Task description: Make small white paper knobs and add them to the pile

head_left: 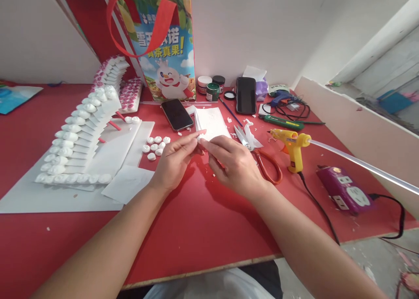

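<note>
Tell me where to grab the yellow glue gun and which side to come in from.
Grip the glue gun by its handle, coming from the near side: the handle points toward you. The nozzle points left toward the scissors, the glue stick juts right, and the cord trails from the handle's base. The left hand and right hand pinch a white piece.

In front of you lies a red table point(203, 229), its near edge showing bare wood. A plain white wall point(248, 24) rises right behind it, with a red panel point(88, 19) against it at the back left. On your right a white board point(360, 128) runs along the table's side. Past the near right corner you see grey, speckled floor point(369, 255). The light is soft and even.
</note>
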Demonstrator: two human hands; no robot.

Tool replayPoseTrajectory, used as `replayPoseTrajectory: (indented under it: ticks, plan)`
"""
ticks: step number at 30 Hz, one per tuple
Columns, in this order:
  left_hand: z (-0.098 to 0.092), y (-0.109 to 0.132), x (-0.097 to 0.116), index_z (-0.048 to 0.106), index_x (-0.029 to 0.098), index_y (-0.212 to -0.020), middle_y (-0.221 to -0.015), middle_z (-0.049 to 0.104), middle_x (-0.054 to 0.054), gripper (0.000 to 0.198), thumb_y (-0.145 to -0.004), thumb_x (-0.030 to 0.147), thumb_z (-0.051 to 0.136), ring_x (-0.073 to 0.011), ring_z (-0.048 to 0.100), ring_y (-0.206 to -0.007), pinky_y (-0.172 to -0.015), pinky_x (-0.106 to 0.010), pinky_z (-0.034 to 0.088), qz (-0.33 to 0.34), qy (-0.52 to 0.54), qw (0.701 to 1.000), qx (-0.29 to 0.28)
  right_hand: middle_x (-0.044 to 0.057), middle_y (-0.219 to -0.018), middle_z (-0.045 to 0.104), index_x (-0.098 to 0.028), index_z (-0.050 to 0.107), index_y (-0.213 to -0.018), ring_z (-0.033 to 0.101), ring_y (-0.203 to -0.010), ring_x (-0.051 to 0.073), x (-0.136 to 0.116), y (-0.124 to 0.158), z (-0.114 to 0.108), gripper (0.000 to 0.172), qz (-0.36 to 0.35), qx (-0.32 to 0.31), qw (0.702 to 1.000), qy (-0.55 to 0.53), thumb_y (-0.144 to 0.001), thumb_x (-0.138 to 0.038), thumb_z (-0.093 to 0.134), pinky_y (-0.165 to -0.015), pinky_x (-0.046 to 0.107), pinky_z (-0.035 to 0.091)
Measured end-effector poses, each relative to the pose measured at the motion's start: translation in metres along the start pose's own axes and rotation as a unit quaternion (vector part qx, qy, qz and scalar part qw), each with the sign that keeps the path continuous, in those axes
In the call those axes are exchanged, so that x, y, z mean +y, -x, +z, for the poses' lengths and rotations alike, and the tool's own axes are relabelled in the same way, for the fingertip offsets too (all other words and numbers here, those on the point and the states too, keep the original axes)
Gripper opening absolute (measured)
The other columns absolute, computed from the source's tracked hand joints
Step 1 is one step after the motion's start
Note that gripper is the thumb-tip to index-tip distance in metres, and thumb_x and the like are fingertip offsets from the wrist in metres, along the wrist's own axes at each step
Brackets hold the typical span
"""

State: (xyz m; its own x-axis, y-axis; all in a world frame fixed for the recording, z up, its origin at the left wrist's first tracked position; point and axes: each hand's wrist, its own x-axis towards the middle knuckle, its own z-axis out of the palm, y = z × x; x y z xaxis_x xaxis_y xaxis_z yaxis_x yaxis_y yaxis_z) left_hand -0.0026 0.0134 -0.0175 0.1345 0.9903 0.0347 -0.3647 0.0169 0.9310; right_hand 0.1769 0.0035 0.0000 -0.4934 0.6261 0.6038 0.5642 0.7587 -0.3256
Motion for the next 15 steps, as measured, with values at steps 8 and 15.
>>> replayPoseTrajectory:
  ticks: [8,15]
  plan:
    - [-0.0012,-0.0028,0.0033,0.084,0.021,-0.093,-0.080,0.072,-0.002,0.020,-0.078,0.035,0.085,-0.0131,0.063,-0.081,-0.087,-0.028,0.053,-0.043,0.063,0.997,0.025,0.014,-0.107,0.070,-0.014,0.065,-0.130,0.066,-0.092,0.022,-0.0083,-0.0019,-0.0016,0.038,-0.031,-0.042,0.996,0.071,-0.100,-0.011,0.042,-0.077,0.036,0.058]
    - [-0.0003,-0.0037,0.0052,0.079,0.018,-0.073,-0.073,0.064,-0.002,0.021,-0.080,0.037,0.084,-0.0113,0.053,-0.068,-0.072,-0.027,0.050,-0.049,0.087,0.995,-0.018,0.007,-0.100,0.073,-0.020,0.074,-0.114,0.068,-0.082,0.015,-0.0091,-0.0036,-0.0049,0.028,0.075,0.080,0.988,-0.107,-0.098,-0.015,0.052,-0.073,0.029,0.056]
